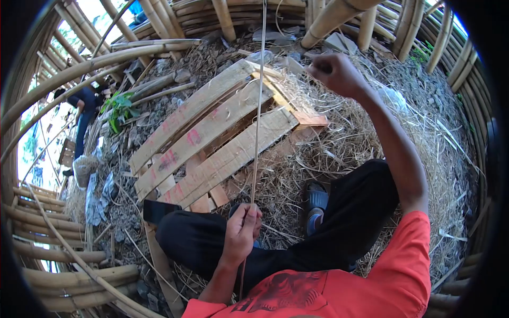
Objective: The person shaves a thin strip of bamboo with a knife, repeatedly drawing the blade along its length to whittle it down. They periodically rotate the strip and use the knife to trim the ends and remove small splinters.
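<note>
My left hand (242, 231) is closed round a long thin bamboo strip (258, 127) above my lap. The strip runs upward past the top edge of the view, and its lower end passes below the hand toward my shirt. My right hand (335, 73) is raised at the upper right, apart from the strip, with its fingers curled; whatever they may hold is too small to make out. Behind the strip lies a slatted wooden pallet (212, 127) with red marks on its boards.
A dark phone (159, 211) rests by my knee at the pallet's lower left corner. Shavings (339, 140) cover the ground beside my sandalled foot (317, 201). Bamboo poles (79, 69) surround the space. Another person (84, 114) bends over at the far left, beyond a green plant (120, 110).
</note>
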`<state>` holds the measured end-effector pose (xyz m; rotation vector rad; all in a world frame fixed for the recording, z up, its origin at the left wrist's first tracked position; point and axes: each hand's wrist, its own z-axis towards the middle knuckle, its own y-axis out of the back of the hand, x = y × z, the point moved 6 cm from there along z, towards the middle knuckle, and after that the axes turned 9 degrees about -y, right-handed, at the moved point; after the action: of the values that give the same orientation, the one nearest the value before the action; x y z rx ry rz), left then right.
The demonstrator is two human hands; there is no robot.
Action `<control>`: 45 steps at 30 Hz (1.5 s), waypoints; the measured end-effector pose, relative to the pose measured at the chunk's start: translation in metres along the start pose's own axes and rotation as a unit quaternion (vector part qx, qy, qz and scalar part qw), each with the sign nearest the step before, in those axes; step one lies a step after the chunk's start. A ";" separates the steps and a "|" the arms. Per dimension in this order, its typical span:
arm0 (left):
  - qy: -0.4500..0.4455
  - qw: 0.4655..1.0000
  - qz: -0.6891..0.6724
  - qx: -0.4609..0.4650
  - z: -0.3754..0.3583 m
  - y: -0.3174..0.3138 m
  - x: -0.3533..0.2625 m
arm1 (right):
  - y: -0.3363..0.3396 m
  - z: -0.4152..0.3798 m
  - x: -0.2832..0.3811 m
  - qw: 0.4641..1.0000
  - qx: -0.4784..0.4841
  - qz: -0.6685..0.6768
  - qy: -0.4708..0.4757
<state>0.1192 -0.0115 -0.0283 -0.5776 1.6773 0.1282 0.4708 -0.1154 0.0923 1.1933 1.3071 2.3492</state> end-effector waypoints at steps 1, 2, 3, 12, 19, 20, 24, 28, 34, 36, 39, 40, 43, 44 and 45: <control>-0.016 1.000 0.007 -0.010 0.003 0.000 -0.004 | -0.013 -0.010 0.021 0.999 0.043 0.013 0.021; -0.033 0.999 0.013 -0.019 0.006 -0.001 -0.009 | -0.024 -0.020 0.041 0.995 0.084 0.025 0.042; -0.038 0.999 0.011 -0.020 0.008 -0.002 -0.014 | -0.034 -0.030 0.060 0.989 0.117 -0.015 0.083; -0.097 0.994 0.014 -0.049 0.009 -0.010 -0.031 | -0.071 -0.061 0.118 0.972 0.152 -0.110 0.139; -0.164 0.979 0.111 -0.051 0.000 -0.017 -0.033 | -0.064 -0.057 0.114 0.977 0.123 -0.135 0.111; -0.177 0.975 0.125 -0.054 0.000 -0.017 -0.033 | -0.063 -0.057 0.114 0.977 0.117 -0.141 0.111; -0.193 0.968 0.148 -0.052 -0.005 -0.017 -0.034 | -0.064 -0.056 0.111 0.976 0.119 -0.147 0.103; -0.171 0.978 0.110 -0.049 -0.008 -0.019 -0.033 | -0.063 -0.054 0.112 0.977 0.106 -0.148 0.111; -0.138 0.987 0.069 -0.041 -0.009 -0.021 -0.035 | -0.076 -0.043 0.100 0.978 0.093 -0.151 0.110; -0.143 0.987 0.066 -0.041 -0.012 -0.020 -0.033 | -0.068 -0.029 0.093 0.976 0.061 -0.192 0.078; -0.125 0.990 0.053 -0.024 -0.020 -0.024 -0.026 | -0.046 -0.002 0.056 0.983 -0.035 -0.173 0.058; -0.117 0.991 0.052 -0.021 -0.023 -0.024 -0.024 | -0.039 0.001 0.049 0.983 -0.056 -0.168 0.051; -0.101 0.994 0.045 -0.013 -0.025 -0.027 -0.017 | -0.032 0.008 0.037 0.983 -0.074 -0.166 0.026; -0.099 0.994 0.041 -0.012 -0.027 -0.027 -0.016 | -0.030 0.009 0.035 0.982 -0.081 -0.167 0.022; -0.097 0.995 0.038 -0.010 -0.028 -0.027 -0.015 | -0.027 0.014 0.031 0.983 -0.074 -0.170 -0.004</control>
<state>0.1075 -0.0412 -0.0020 -0.5008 1.5108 0.2483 0.4558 -0.0748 0.0924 0.8572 1.1997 2.1489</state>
